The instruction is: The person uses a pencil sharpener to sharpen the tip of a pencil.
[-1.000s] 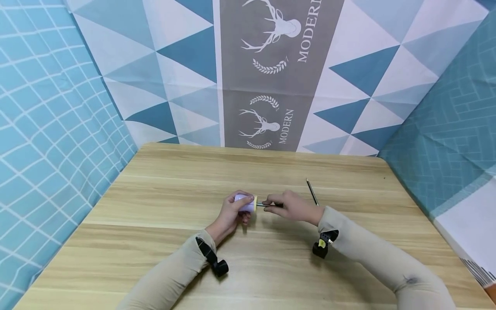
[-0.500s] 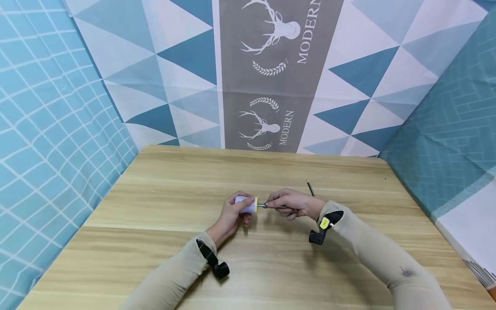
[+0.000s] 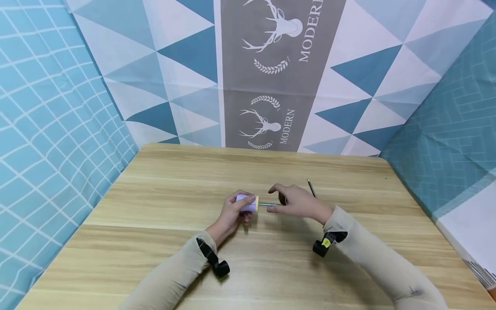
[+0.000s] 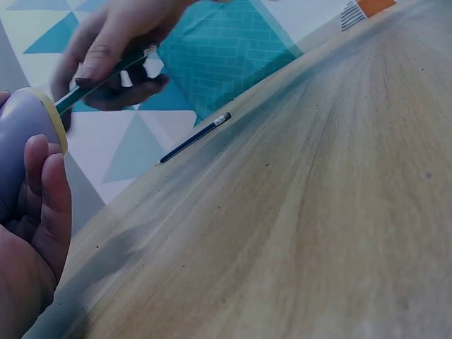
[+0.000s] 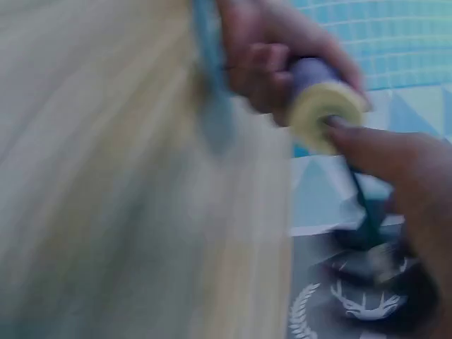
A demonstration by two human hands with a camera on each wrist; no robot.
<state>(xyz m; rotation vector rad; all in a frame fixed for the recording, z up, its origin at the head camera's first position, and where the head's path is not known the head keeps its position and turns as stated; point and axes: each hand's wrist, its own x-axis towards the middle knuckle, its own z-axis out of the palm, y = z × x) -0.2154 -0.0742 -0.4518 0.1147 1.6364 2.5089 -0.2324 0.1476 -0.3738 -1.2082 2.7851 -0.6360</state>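
Note:
My left hand (image 3: 232,213) grips a lavender pencil sharpener (image 3: 247,203) with a yellow rim, held sideways above the table. From the hole in its rim a dark green pencil (image 3: 267,204) sticks out towards my right hand (image 3: 296,202). The right thumb lies along the pencil, while the index finger is lifted off it. The other right fingers curl round the pencil's rear end and are partly hidden. In the left wrist view, the pencil (image 4: 92,86) crosses behind the right thumb. The right wrist view is blurred, but the sharpener's round rim (image 5: 314,116) shows.
A second dark pencil (image 3: 311,188) lies on the wooden table (image 3: 174,262) behind the right hand, partly covered by it. A patterned cloth (image 3: 263,77) hangs behind the table's far edge. Blue cloths hang at both sides.
The right hand has rolled about the pencil, from a pinch half a second ago to a looser hold with the index finger raised. The left hand and sharpener have hardly moved.

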